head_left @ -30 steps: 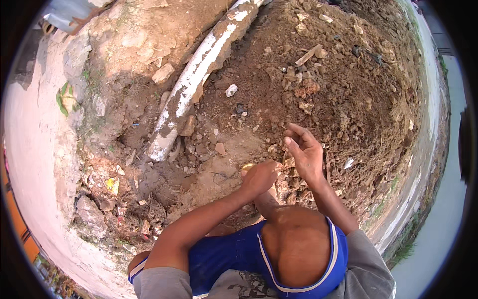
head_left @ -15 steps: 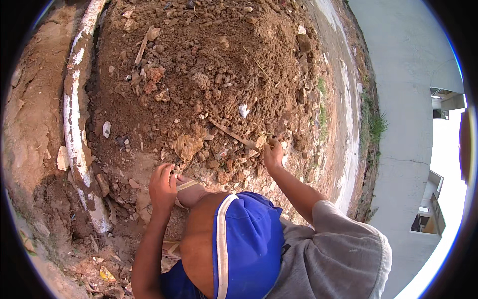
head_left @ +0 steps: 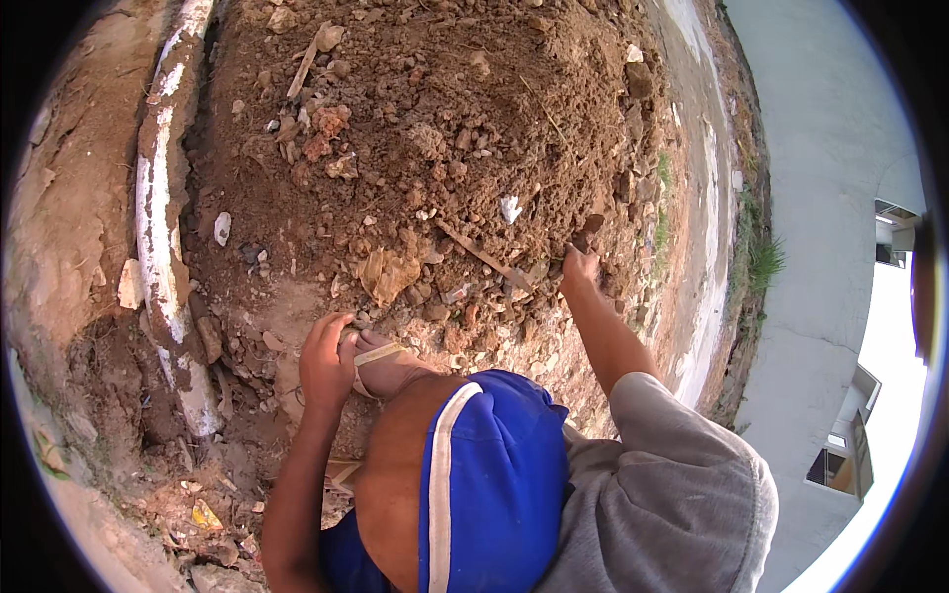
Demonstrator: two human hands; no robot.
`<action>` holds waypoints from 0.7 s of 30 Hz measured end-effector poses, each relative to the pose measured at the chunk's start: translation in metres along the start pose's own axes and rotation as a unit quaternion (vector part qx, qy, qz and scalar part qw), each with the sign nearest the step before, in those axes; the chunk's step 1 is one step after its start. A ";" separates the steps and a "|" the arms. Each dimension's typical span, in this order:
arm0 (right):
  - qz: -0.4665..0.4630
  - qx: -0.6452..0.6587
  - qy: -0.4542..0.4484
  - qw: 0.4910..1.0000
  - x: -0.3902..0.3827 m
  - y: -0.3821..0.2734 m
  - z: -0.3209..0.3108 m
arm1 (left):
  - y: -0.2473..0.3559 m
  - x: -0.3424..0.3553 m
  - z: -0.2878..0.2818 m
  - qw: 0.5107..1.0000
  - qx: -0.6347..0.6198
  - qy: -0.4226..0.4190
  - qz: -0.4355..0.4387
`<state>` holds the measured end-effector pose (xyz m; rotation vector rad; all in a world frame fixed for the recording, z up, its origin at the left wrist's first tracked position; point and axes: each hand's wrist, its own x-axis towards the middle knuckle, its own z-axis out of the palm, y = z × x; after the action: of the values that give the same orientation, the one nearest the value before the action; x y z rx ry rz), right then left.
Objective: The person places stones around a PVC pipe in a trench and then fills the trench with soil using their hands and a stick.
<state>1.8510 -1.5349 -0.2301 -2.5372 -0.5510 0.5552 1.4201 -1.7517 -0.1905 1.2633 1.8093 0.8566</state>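
My left hand (head_left: 327, 361) is at lower centre, fingers bent and together beside my sandalled foot (head_left: 381, 366); whether anything is inside them is hidden. My right hand (head_left: 579, 265), out on the loose soil to the right, is closed on a small, dark brown flat object (head_left: 594, 227) that I cannot name more exactly. A flat strip of wood (head_left: 484, 255) lies in the dirt left of that hand, and a pale crumpled scrap (head_left: 510, 209) above it. My bent bare knee and blue shorts (head_left: 504, 474) fill the bottom centre.
A dirty white pipe (head_left: 161, 227) runs along a trench at the left. Lumpy soil (head_left: 415, 119) with stones spreads across the middle. A concrete strip (head_left: 707, 296) and tufts of grass (head_left: 766, 257) edge the right, beside a pale wall (head_left: 806, 128) with openings.
The view swung rightward a second ago, then shifted slightly. My right hand has reached further out and up onto the soil, and the brown object now shows in it. My left hand stays by the foot.
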 end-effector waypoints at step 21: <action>0.165 0.189 -0.390 0.886 -0.004 0.057 -0.092 | 0.005 -0.001 0.034 0.998 -0.047 0.004 0.042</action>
<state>1.9066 -1.6157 -0.1855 -1.9615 -0.2165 1.6639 1.4520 -1.7482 -0.2029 1.2847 1.7109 0.9838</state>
